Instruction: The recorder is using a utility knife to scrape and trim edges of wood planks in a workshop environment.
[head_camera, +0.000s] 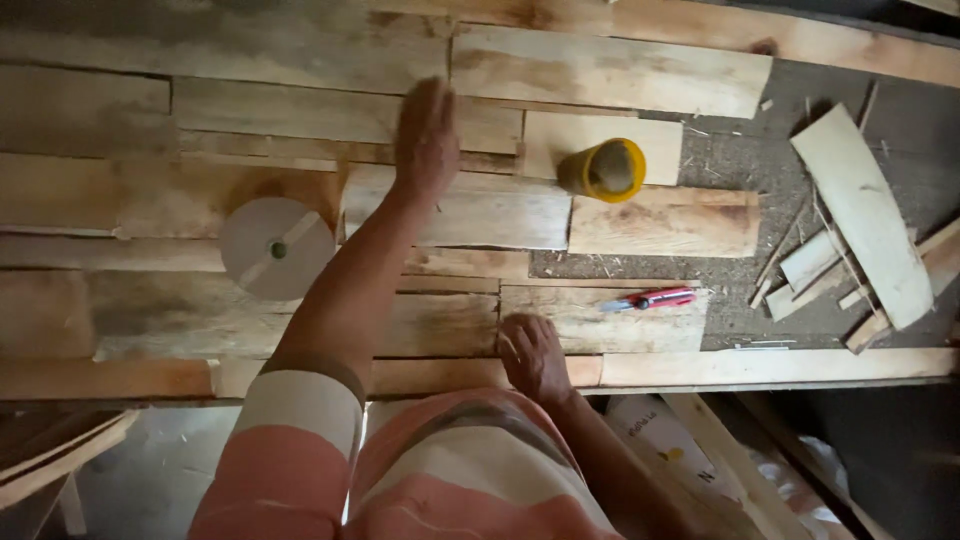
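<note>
Open boards lie between the tape roll (276, 247) and yellow cup (608, 170); offcuts (862, 215) crowd the right.

Viewpoint: one camera sat on the person's head, above the workbench (700, 365).
Direction: it looked almost straight down, the bench's near edge low in the frame and its far boards at the top.
Nearness: close enough that the person's striped sleeve (300, 440) and chest filled the lower middle.
Coverage: the planked bench top spanned the full width; floor showed below its near edge.
Shared ground: only this single view, so nothing overlapped.
</note>
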